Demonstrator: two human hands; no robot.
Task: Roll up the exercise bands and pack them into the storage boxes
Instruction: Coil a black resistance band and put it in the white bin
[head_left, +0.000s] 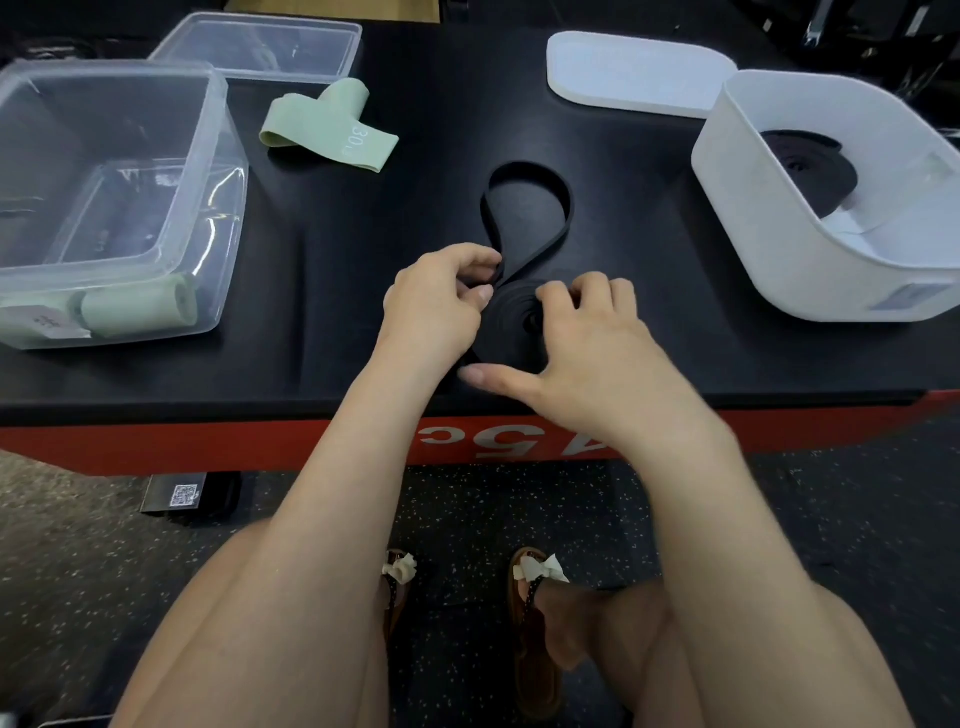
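A black exercise band (530, 208) lies on the black platform, partly wound into a flat coil near the front edge, with a loose loop trailing away from me. My left hand (441, 306) pinches the band's free strand just beside the coil. My right hand (587, 338) holds the coil, fingers curled over its top and thumb stretched along its near side. A flat green band (332, 132) marked 30 lies unrolled at the back left. Rolled green bands (140, 309) sit inside the clear box (171, 78). A rolled black band (810, 166) sits inside the white box (769, 228).
The clear lid (260, 47) lies behind the clear box and the white lid (634, 73) behind the white box. The platform has a red front edge (208, 441) above speckled floor. My knees and sandalled feet are below it.
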